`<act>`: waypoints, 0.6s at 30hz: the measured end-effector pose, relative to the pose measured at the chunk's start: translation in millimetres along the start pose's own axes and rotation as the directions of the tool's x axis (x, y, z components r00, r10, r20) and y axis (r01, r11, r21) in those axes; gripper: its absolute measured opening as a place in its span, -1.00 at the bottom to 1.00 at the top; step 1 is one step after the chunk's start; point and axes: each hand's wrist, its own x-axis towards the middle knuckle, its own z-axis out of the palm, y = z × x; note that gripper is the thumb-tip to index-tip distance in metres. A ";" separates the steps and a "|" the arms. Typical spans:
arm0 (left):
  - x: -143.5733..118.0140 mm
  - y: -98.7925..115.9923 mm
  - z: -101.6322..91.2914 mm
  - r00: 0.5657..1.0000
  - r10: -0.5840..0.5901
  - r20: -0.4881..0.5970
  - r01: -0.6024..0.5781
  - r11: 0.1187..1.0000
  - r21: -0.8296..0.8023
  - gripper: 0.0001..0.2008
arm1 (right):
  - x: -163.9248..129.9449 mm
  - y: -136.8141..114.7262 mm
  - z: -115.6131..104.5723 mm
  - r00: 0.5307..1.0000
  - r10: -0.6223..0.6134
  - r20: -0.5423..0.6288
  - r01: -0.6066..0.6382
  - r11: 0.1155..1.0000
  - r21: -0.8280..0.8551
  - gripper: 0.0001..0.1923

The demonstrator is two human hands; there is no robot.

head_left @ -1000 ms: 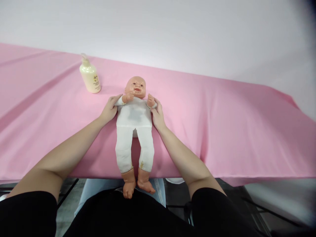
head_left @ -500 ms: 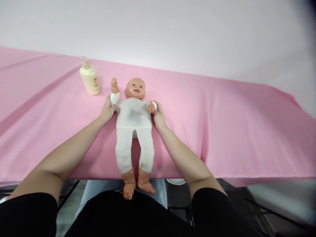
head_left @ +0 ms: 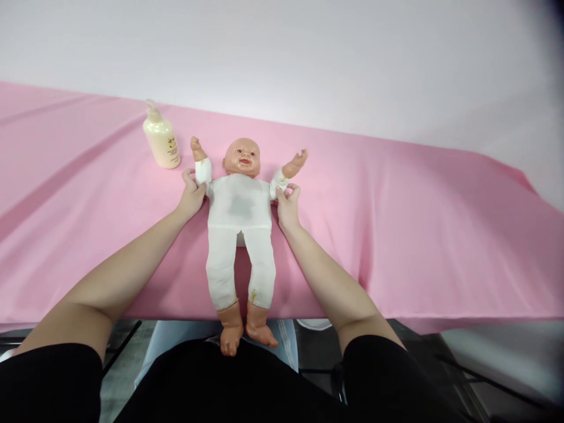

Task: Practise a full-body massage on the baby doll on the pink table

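Observation:
A baby doll (head_left: 239, 205) with a white cloth body and plastic head, hands and feet lies on its back, its feet hanging past the table's near edge. A grey patch shows on its chest. My left hand (head_left: 192, 196) is closed on the upper part of the doll's arm on the left, thumb against the cloth and a finger lifted outward. On the other side my right hand (head_left: 288, 207) pinches the doll's other arm near the shoulder, with its fingers curled. Both doll arms stretch outward and up beside the head.
A cream-coloured pump bottle (head_left: 162, 144) stands at the back left, near the doll's raised hand. The pink tablecloth (head_left: 423, 235) covers the table and has folds on the right. Behind it rises a white wall (head_left: 308, 59). My lap is below the near edge.
The doll's arm on the right has swung outward and up, away from its chest. Its left-side arm tilts further out. My hands stay on the arms, with fingers slightly shifted.

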 end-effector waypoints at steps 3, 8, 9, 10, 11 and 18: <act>-0.4 2.3 1.0 1.000 -0.013 -0.007 0.013 1.000 0.014 -0.54 | -0.3 -2.6 -0.2 0.989 0.144 -0.023 -0.139 0.977 0.159 -0.62; -0.8 10.5 3.7 0.999 -0.030 -0.026 0.032 0.997 0.069 -0.60 | -1.9 -9.2 -0.7 0.949 0.314 0.004 -0.301 0.906 0.297 -0.64; -1.1 11.9 4.0 0.999 -0.034 -0.026 0.036 0.996 0.077 -0.61 | -2.2 -10.4 -0.9 0.949 0.315 0.005 -0.304 0.911 0.280 -0.65; -1.4 13.1 4.2 0.999 -0.039 -0.025 0.041 0.996 0.085 -0.61 | -2.6 -11.7 -1.1 0.950 0.311 0.000 -0.300 0.918 0.261 -0.65; -1.6 13.8 4.3 0.999 -0.042 -0.025 0.044 0.995 0.092 -0.61 | -2.8 -12.9 -1.3 0.954 0.299 -0.006 -0.288 0.926 0.245 -0.64; -1.1 10.7 2.4 1.000 -0.005 0.002 0.005 0.996 0.088 -0.57 | -2.8 -19.8 -3.2 0.997 0.070 0.011 -0.071 0.989 0.133 -0.33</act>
